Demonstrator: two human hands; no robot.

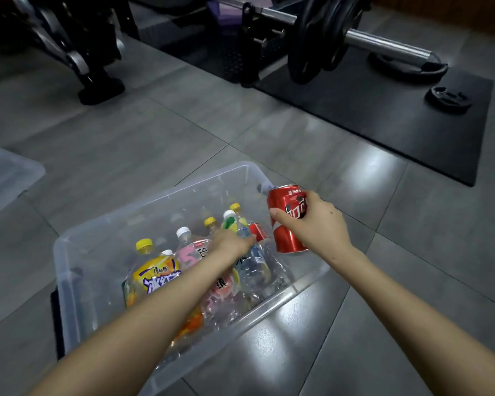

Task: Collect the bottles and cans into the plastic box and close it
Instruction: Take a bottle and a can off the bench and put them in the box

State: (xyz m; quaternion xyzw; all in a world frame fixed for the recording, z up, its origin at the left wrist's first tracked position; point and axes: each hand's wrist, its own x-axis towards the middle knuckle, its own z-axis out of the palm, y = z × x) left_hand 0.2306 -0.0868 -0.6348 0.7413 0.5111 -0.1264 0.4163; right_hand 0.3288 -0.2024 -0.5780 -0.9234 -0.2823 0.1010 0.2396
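– Checking right hand (312, 221): status?
– Fingers and thumb wrapped round a red can (287, 221), roughly upright, held over the box's (269, 310) right edge.
– Left hand (232, 241)?
– Down inside the box, towards its right end, fingers on a clear bottle (255, 270), just beside a second can (258, 231). Gripping or only touching: cannot tell.
– Rest of the load?
– Bottles lying side by side on the box bottom: yellow bottle (157, 278) at the left, pink bottle (187, 252) next to it.
– Lid (6, 178)?
– On the floor (126, 138), well left of the box. Box is uncovered.
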